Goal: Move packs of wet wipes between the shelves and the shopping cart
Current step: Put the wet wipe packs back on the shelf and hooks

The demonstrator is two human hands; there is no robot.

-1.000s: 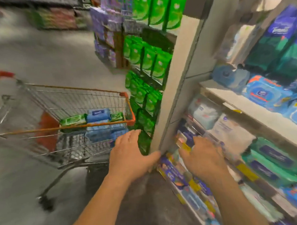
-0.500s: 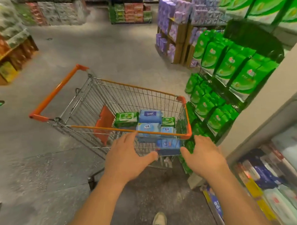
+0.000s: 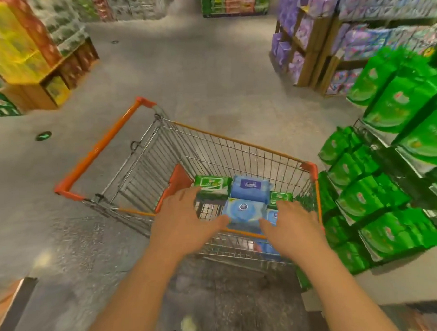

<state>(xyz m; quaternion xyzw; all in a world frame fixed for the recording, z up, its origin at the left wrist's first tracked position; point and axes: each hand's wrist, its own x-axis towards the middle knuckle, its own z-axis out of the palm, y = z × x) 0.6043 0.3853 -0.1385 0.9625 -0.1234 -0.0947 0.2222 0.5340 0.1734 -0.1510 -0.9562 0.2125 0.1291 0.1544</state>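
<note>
Several soft plastic packs of wet wipes lie in the front end of a wire shopping cart (image 3: pixel 236 149) with orange rim trim. A light blue pack with a round label (image 3: pixel 243 211) sits closest to the near rim, a darker blue pack with a purple label (image 3: pixel 251 187) lies behind it, a green pack (image 3: pixel 212 187) rests to their left, and a smaller green pack (image 3: pixel 280 196) lies to their right.

Both hands reach over the cart's near rim, palms down, holding nothing. The left hand (image 3: pixel 183 222) has its fingers spread and relaxed, fingertips at the near edge of the green pack, thumb pointing towards the light blue pack; contact cannot be told. The right hand (image 3: pixel 294 226) is likewise spread, hovering at the light blue pack's right edge, covering part of another blue pack.

The cart's orange handle bar (image 3: pixel 99 148) is at the far left end. The cart's right side stands just beside a display of hanging bright green bags (image 3: pixel 379 196). Grey speckled floor (image 3: pixel 183 71) lies open to the left of the cart and beyond it. Purple-packaged goods on wooden shelves (image 3: pixel 314 36) stand at the far right, yellow and red stacked cartons (image 3: pixel 22 43) at the far left.
</note>
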